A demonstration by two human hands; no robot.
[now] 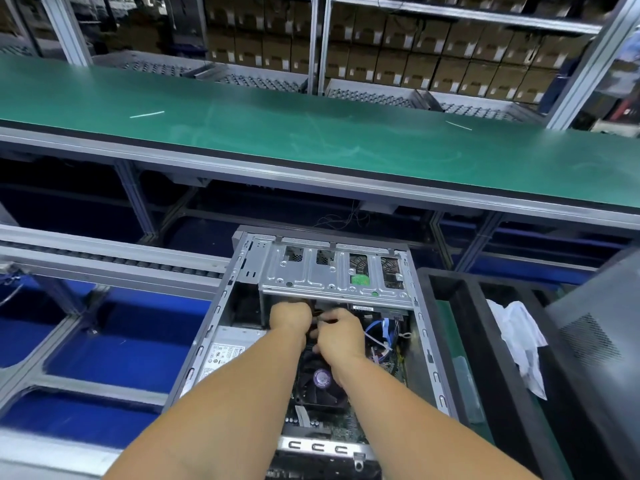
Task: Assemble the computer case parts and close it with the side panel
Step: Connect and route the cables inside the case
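An open grey computer case (221,306) lies flat in front of me with no side panel on it. A silver drive cage (332,275) spans its far end. Both hands reach inside just below the cage. My left hand (290,315) curls round dark cables there. My right hand (341,332) pinches the same dark cable bundle beside it. The CPU fan (320,382) sits under my right forearm, and the power supply (225,348) lies at the left. Blue and white cables (379,332) lie to the right of my hands. A dark grey panel (595,327) leans at the far right.
A green-topped conveyor bench (311,133) runs across behind the case. A roller rail (104,261) lies at the left over blue floor. A black foam tray (485,341) with a white cloth (519,337) stands right of the case. Shelves of cardboard boxes (433,46) fill the background.
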